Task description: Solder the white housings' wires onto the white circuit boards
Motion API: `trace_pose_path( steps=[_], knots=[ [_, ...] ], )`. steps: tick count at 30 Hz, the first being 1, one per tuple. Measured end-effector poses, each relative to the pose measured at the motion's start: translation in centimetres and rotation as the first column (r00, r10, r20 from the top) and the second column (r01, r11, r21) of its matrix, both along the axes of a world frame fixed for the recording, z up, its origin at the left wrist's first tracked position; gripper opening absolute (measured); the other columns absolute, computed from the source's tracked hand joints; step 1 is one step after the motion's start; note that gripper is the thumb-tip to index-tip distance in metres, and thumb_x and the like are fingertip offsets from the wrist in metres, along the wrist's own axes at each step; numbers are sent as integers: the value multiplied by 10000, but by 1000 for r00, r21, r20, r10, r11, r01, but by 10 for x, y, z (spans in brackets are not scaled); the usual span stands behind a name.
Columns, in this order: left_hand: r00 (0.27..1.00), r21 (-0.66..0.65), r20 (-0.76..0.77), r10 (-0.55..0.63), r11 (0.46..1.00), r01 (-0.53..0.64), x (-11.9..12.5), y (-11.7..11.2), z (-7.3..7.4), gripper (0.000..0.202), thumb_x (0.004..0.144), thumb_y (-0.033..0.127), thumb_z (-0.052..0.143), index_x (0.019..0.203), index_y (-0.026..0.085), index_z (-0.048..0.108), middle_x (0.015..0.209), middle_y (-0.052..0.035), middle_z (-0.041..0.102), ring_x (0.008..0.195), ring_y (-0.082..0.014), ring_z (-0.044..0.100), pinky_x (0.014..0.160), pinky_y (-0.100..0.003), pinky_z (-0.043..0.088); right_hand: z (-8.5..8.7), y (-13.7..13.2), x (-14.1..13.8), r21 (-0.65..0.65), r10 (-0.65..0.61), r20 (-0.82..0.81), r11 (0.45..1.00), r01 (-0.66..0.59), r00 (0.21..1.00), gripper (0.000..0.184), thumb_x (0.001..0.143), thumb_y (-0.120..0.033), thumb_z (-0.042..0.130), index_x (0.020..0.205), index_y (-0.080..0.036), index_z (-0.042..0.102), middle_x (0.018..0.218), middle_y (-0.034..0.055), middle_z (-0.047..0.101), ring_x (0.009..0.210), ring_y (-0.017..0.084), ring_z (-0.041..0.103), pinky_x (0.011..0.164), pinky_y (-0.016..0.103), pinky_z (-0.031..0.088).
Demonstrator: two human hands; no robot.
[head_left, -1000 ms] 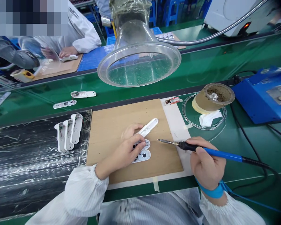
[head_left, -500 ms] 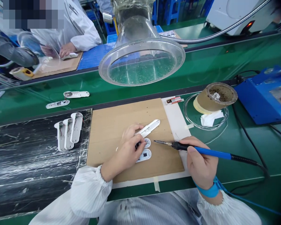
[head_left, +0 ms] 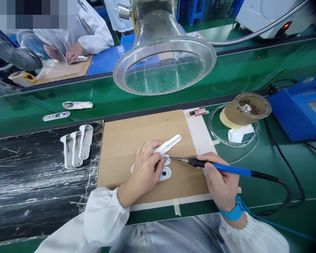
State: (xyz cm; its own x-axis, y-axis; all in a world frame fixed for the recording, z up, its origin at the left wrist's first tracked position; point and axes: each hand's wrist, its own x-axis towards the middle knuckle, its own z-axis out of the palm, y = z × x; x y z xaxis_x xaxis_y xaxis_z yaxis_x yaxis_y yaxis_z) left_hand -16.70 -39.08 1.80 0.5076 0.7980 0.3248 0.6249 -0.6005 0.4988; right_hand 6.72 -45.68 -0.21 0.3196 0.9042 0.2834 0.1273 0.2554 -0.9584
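Note:
My right hand [head_left: 223, 182] grips a soldering iron [head_left: 226, 169] by its blue and black handle, tip pointing left. The tip meets or nearly meets the rounded end of a small white circuit board [head_left: 166, 160]. My left hand [head_left: 147, 168] is closed, its fingers on a long white plastic casing [head_left: 170, 144] lying slanted above that board. Its thumb and index finger come together at the board's left side; what lies between them is hidden. Just below, a second white board with a black chip [head_left: 165, 173] shows partly from under the hand.
Cardboard [head_left: 121, 140] lies under the work. Several white casings [head_left: 76, 147] rest on the black mat at left. Solder wire [head_left: 213, 131], a brown pot [head_left: 239, 110] and a blue unit [head_left: 295, 112] stand right. A clear fume hood [head_left: 164, 66] hangs above; a person works across the bench.
The iron and my right hand have moved left, bringing the tip to the board. The white casing has turned slightly under my left hand. My view has shifted a little.

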Motion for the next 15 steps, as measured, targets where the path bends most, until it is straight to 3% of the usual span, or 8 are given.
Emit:
trace_pose_path(
  steps=[15],
  knots=[
    [1000, 18, -22, -9, 1000, 9, 0, 0, 1, 186, 1051, 109, 592, 905, 210, 647, 1403, -122, 656, 1349, -314, 608, 1099, -554, 522, -6, -2, 1, -5, 13, -13, 1000, -13, 1000, 188, 1048, -236, 648, 1049, -252, 835, 956, 65, 756, 853, 221, 704, 707, 351, 580]
  ],
)
